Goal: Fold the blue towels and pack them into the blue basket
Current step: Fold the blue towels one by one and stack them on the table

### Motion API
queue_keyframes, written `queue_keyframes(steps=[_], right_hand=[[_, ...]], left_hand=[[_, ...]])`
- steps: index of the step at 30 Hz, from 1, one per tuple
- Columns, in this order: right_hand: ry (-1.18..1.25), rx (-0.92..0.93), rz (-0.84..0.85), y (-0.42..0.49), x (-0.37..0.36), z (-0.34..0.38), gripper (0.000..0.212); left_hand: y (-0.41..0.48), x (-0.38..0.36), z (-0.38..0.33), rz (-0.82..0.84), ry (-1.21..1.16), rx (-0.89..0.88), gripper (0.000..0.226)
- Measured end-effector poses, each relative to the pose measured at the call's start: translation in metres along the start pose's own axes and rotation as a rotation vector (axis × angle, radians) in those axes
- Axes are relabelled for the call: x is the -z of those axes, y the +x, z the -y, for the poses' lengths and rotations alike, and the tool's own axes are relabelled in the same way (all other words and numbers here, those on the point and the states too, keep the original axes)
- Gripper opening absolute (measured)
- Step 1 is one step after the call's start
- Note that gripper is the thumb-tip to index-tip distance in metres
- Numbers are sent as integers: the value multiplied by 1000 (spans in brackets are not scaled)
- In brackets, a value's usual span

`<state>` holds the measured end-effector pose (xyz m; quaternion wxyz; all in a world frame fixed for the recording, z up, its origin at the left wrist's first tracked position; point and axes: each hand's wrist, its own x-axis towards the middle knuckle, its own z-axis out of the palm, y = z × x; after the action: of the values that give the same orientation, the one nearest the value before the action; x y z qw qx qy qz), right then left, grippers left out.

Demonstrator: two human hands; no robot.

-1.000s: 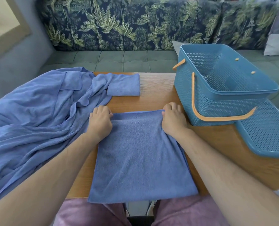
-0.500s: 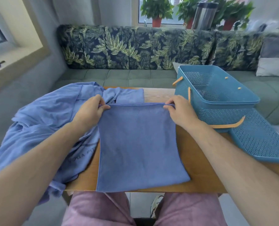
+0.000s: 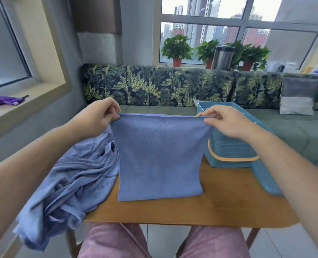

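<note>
The left hand (image 3: 96,116) and right hand (image 3: 227,121) each pinch a top corner of the square blue terry towel (image 3: 159,157), which hangs above the wooden table (image 3: 210,207), left of the blue perforated plastic basket (image 3: 229,146).

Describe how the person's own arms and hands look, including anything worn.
The left hand and right hand are bare: no gloves, rings, watch or bracelet show. No sleeve shows on either forearm up to the picture's edge. Pink trousers cover the legs.
</note>
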<state>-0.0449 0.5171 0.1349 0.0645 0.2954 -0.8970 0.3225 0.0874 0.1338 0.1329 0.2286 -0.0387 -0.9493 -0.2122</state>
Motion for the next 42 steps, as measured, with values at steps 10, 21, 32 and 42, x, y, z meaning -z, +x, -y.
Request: queue_keyframes(steps=[10,21,32,42], right_hand=[[-10,-87,45,2,37,36,13],[-28,-8,-414,63,-10,16,14],[4,13,-324,-16,-85,-39,10],[264,-299,210,-101,-148,-91,7]], left_hand=[[23,29,-27,-125,-55,185,7],[71,-14,0,-305,-272,255,10],[-22,-93,20,-166,-297,391,2],[-111,-156,35,122,-285,498,6]])
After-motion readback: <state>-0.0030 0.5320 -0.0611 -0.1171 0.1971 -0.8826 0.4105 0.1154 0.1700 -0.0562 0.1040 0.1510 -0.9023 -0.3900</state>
